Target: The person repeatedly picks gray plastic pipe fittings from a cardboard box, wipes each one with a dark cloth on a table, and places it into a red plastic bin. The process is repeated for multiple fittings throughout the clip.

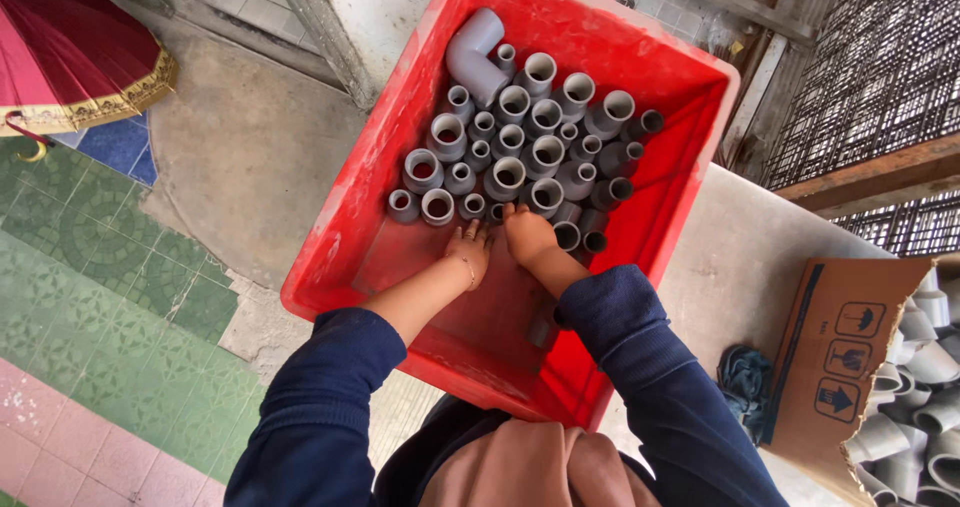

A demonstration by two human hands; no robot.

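A red plastic crate (345, 252) holds several grey pipe fittings (520, 142) standing upright in rows, with a larger grey elbow fitting (472, 59) lying at the far end. My left hand (468, 250) reaches into the crate, fingertips touching a small fitting at the near edge of the rows. Beside it, my right hand (528, 235) rests with its fingers on the fittings next to a grey coupling (546, 196). Both arms wear dark blue sleeves. Whether either hand grips a fitting is hidden by the fingers.
A cardboard box (850, 357) at the right holds more grey fittings (920, 387). A dark cloth (743, 382) lies on the grey table (740, 257). A red folded umbrella (70, 52) lies on the tiled floor at top left.
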